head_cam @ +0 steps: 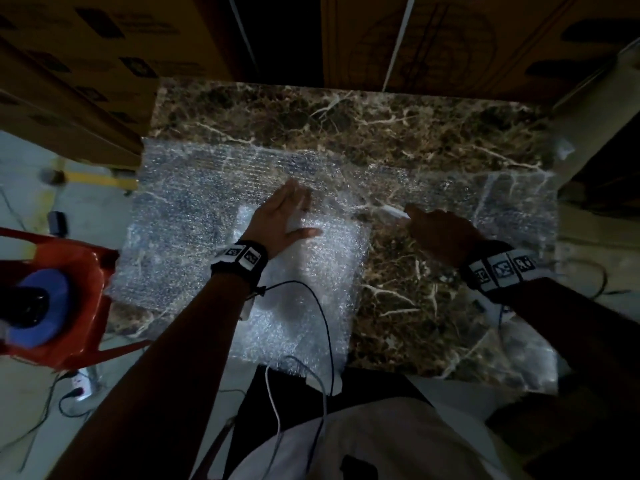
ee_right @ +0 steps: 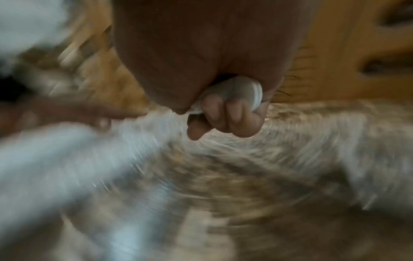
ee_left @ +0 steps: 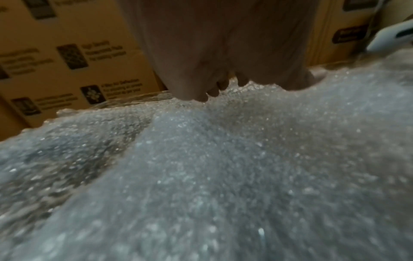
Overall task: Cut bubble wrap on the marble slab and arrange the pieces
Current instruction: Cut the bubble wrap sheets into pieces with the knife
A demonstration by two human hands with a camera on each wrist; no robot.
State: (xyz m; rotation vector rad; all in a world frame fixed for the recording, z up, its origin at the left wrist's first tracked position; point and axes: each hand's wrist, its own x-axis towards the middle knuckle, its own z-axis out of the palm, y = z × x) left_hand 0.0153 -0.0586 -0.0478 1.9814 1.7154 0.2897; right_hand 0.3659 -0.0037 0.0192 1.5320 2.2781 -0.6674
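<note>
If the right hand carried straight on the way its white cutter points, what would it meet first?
Probably the left hand, pressed flat on the bubble wrap; the right hand aims its cutter that way, though depth is unclear.

1. The dark brown marble slab (head_cam: 398, 133) shows mottled brown patches crossed by thin white and cream veins.
2. The clear bubble wrap sheet (head_cam: 194, 202) glitters silvery-white, its fine dotted bubble texture letting the brown stone show through.
3. The thicker folded bubble wrap piece (head_cam: 304, 289) reads brighter, almost milky white.
4. The tan cardboard boxes (head_cam: 86, 57) carry black rectangular printed labels.
5. The glossy red plastic chair (head_cam: 69, 271) holds a blue round object (head_cam: 38, 306).
6. The black wristbands (head_cam: 242, 261) bear white squares with black marker patterns.
7. The small cutter (ee_right: 236, 91) looks white-grey.
</note>
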